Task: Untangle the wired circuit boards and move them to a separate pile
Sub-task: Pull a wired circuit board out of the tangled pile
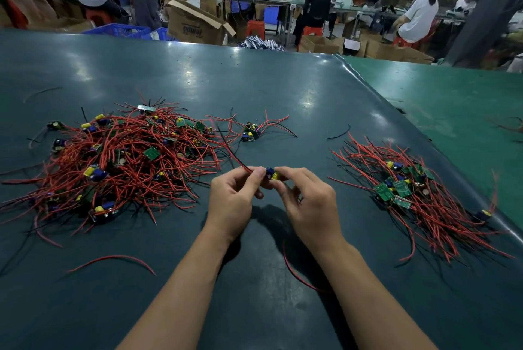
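Toward the left edge of the table [283, 80]: the tangled pile [113, 160], big, red and black wires crossing over many small boards. Just right of it, apart, one stray board [250, 131] with its own wires spread out.

Near the middle, closer to the front edge: the left hand [233, 199], fingers closed in a pinch on a red wire [235, 154] that runs up and left, back toward the tangled pile. Touching it on the right: the held board [270, 174], small, blue and yellow parts visible, lifted a little above the table. Then the right hand [307, 202], fingers closed around that board from the right side; another red wire hanging down below this hand.

Toward the right edge: the sorted pile [410, 194], boards together, wires lying more or less in one direction.

For a good step, by judgement: keep the board firm in the right hand, slide the left pinch along the wire to its free end, not pull hard. Possible snag where the wire meets the tangled pile; better to lift and follow than to tug. Once free, lay beside the sorted pile with wires in the same direction.
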Demonstrator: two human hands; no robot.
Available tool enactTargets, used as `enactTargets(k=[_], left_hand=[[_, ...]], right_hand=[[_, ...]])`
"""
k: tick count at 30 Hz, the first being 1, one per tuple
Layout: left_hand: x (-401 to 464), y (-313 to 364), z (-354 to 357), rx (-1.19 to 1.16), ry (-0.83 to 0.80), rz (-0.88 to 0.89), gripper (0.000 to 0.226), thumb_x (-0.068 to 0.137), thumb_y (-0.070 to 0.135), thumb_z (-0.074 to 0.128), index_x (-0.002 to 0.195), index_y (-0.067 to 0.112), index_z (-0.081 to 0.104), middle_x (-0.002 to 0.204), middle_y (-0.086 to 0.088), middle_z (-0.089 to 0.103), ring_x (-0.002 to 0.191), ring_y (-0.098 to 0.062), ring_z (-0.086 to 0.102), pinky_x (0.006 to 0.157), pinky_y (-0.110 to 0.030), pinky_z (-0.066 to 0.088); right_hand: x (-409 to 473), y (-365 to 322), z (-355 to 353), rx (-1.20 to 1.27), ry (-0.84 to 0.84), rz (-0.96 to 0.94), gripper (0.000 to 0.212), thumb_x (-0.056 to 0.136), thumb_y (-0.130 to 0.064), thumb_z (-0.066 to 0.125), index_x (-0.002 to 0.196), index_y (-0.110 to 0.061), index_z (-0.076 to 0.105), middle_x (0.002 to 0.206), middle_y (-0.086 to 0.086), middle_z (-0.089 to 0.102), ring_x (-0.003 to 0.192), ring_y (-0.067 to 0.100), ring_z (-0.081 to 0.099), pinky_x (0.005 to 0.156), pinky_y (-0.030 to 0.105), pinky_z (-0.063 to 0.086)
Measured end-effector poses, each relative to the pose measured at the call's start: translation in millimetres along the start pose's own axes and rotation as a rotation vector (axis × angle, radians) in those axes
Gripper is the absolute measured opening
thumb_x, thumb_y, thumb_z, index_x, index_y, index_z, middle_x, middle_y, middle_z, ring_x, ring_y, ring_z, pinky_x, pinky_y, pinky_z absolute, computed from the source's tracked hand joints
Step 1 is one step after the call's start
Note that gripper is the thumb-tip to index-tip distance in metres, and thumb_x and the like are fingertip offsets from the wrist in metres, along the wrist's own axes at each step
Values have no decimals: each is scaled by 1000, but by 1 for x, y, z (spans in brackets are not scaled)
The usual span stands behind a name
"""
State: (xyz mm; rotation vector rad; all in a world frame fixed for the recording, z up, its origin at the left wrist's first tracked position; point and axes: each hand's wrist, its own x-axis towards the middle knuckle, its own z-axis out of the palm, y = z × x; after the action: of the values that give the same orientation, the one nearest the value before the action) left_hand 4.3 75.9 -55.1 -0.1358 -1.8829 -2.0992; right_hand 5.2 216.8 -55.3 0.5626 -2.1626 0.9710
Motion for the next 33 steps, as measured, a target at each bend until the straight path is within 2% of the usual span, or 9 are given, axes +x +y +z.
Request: enactTargets(k=[6,12,15,19,23,25,27,30,33], left_hand=[[6,-5,-1,-44,205,-43,27,102,17,52,87,14,73,72,1,73,51,-8,54,52,-14,43],[2,-2,0,8,107,3,13,95,17,62,92,18,76,80,7,74,57,-3,57,51,-15,44],[2,2,1,-15,129,40,10,92,15,65,93,17,75,76,11,72,64,-2,62,58,-12,45],[-1,5,3,-90,6,-1,18,90,3,64,106,9,72,89,3,77,81,-7,70,72,-14,52],[0,3,3,-95,-49,-16,21,92,-1,61,107,9,71,94,-1,76,89,-10,72,82,-19,54],[0,2,3,-35,-35,13,21,91,2,63,106,13,72,91,0,76,85,-7,71,80,-18,53],[0,0,3,87,-58,73,20,88,5,68,105,15,73,86,-4,71,72,-4,63,69,-15,49],[0,-4,3,302,-173,114,16,85,10,74,98,17,76,82,-16,61,60,-6,46,56,-14,37],[1,-6,3,367,-191,103,12,84,13,76,89,23,76,78,-10,62,58,-8,46,57,-17,38]], right_hand=[[5,1,-3,54,82,177,8,89,-14,71,81,-11,71,71,-8,65,61,3,52,61,19,43],[4,2,-6,18,-45,164,22,88,-30,72,102,-13,73,86,-4,69,74,14,62,73,28,50],[4,-1,-3,268,-120,323,17,87,-27,72,104,-22,71,79,-4,73,73,14,69,71,30,55],[4,-7,3,598,-220,511,17,89,-12,69,96,-28,69,80,-3,76,68,11,71,62,28,56],[6,-7,2,613,-210,541,15,92,-14,65,91,-28,71,77,-10,75,69,7,68,61,22,54],[8,-4,1,543,-149,565,8,91,-24,67,85,-28,71,68,-6,69,61,11,62,53,25,50],[9,-1,0,563,-82,583,6,91,-25,67,86,-26,70,66,-6,64,57,10,54,47,20,44],[10,0,0,601,-113,568,6,90,-16,68,90,-19,73,66,-12,67,57,0,54,53,12,41],[11,1,0,650,-124,602,10,92,-10,66,88,-9,75,61,-11,66,51,-2,53,51,9,38]])
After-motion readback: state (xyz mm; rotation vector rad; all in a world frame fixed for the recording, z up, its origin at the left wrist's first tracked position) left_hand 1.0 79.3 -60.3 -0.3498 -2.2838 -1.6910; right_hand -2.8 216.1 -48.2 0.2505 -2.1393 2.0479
